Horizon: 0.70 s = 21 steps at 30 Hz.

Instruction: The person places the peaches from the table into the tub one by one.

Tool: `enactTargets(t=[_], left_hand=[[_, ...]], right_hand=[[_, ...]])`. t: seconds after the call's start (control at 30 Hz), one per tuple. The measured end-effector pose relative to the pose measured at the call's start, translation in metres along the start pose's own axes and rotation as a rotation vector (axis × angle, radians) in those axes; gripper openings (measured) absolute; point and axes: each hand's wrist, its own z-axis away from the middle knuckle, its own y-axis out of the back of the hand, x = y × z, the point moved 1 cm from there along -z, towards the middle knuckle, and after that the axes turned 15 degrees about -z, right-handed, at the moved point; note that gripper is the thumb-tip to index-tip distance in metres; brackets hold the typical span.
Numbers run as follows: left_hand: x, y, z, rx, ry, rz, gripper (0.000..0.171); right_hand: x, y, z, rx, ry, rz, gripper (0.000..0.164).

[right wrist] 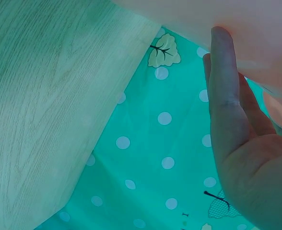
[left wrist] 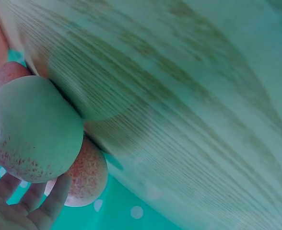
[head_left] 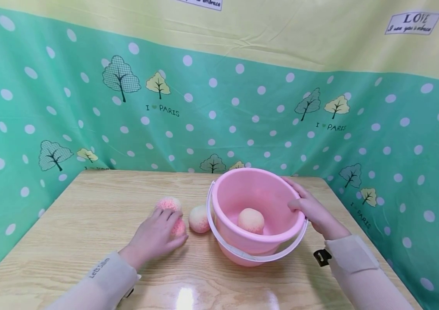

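Note:
My left hand (head_left: 153,237) lies over a pink-and-white ball (head_left: 178,228) on the table, its fingers bent around the ball's far side and its thumb at the near side. In the left wrist view, fingertips touch this pale ball (left wrist: 35,127). Just behind it sits another speckled pink ball (head_left: 169,203); a third ball (head_left: 199,218) lies between the left hand and the pink bucket (head_left: 239,236). My right hand (head_left: 312,211) grips the bucket's right rim, thumb inside and fingers along the outside. The bucket tilts toward me, with one ball (head_left: 251,221) inside.
The bucket's white handle (head_left: 250,257) hangs down across its front. A light wooden table (head_left: 99,215) carries everything. Green polka-dot cloth (head_left: 211,116) hangs behind it and along both sides.

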Motion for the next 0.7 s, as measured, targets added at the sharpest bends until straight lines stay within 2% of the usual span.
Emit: enactTargets(t=[0.7], left_hand=[[-0.0002, -0.0018, -0.0011, -0.005, 0.009, 0.005, 0.058]], right_hand=[[-0.0009, -0.0019, 0.0002, -0.018, 0.019, -0.032, 0.088]])
